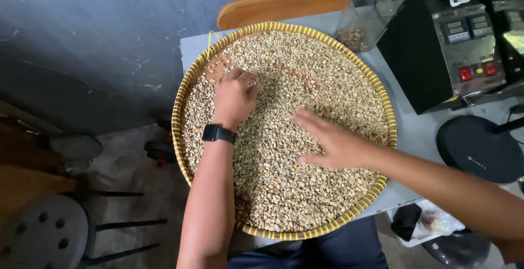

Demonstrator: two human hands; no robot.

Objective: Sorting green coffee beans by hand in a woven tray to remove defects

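Observation:
A wide round woven tray with a yellow rim [180, 97] rests on a small grey table and is filled with pale green beans [295, 192]. My left hand [233, 97], with a black watch on the wrist, lies on the beans in the tray's upper left, fingers curled down into them. My right hand [330, 141] lies flat on the beans at the middle right, fingers spread and pointing left. Neither hand visibly holds anything. A bare brown patch of tray bottom [218, 68] shows just beyond my left hand.
A wooden board [284, 4] lies behind the tray. A clear container [363, 23] with some beans stands at the back right, beside a black machine [453, 51] with red buttons. A black round base [477, 149] is at right. A grey stool [43, 233] stands at lower left.

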